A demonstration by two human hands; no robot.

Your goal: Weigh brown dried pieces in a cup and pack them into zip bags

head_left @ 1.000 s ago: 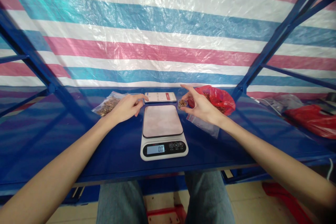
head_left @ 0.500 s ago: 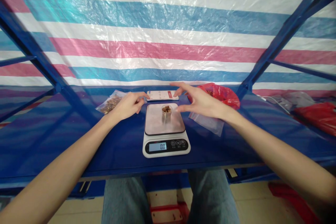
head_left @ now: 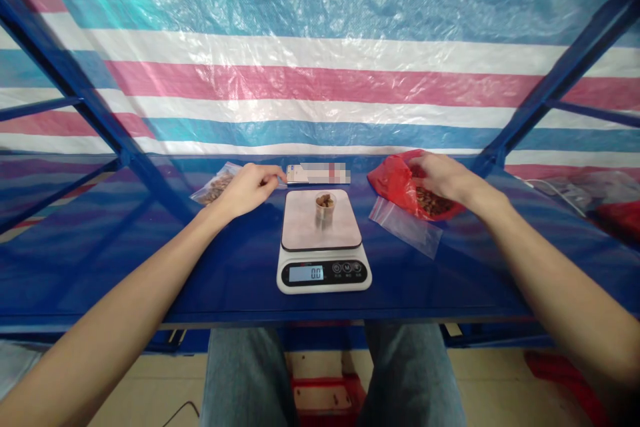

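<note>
My left hand (head_left: 255, 187) rests beside the phone (head_left: 295, 175), index finger stretched to its left end, other fingers loosely curled, holding nothing I can see. My right hand (head_left: 445, 177) reaches into the red plastic bag (head_left: 393, 177), which holds small brown pieces (head_left: 431, 203); its fingertips are hidden. Between my hands stands the white kitchen scale (head_left: 325, 273), its display (head_left: 306, 273) reading 0.0. A small cup (head_left: 325, 212) with brown chunks in it stands upright on the scale's plate.
A zip bag (head_left: 216, 188) of brown pieces lies by my left wrist. Another clear zip bag (head_left: 410, 227) lies flat in front of the red bag. Blue frame bars (head_left: 75, 87) rise on both sides of the blue table (head_left: 225, 287). Striped sheeting (head_left: 320, 87) hangs behind.
My right hand has moved right, from beside the phone and cup into the red bag, whose mouth now shows wider. My left hand stays by the phone. The view has shifted slightly.
</note>
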